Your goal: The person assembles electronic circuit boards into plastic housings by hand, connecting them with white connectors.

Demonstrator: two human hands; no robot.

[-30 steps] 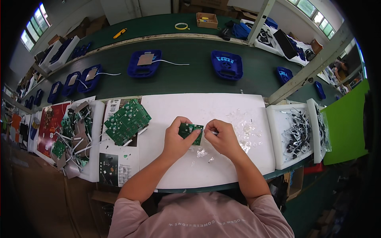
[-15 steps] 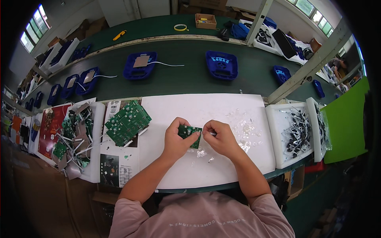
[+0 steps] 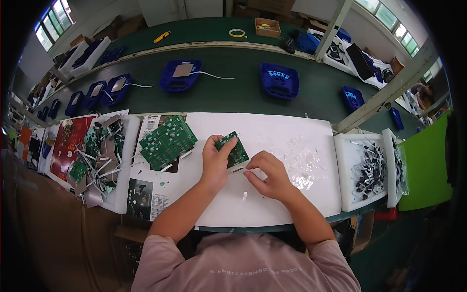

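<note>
My left hand grips a green circuit board over the white work sheet, thumb on its face. The board is tilted. At its lower edge sits a small white piece with a dark strip; whether it is fixed to the board, I cannot tell. My right hand is just right of that edge, thumb and forefinger parted, nothing visible between them. To the left lies a stack of green circuit boards. Small clear plastic scraps are scattered on the right of the sheet.
A white foam tray of black-and-white cable parts stands right. At left, another foam tray borders a heap of boards and wires. Blue plastic housings line the green bench beyond. A metal post rises at the right.
The board has tilted up and moved slightly away from me. My right hand's fingers have parted from their pinch, and it has shifted a little right and nearer me. The view has shifted slightly.
</note>
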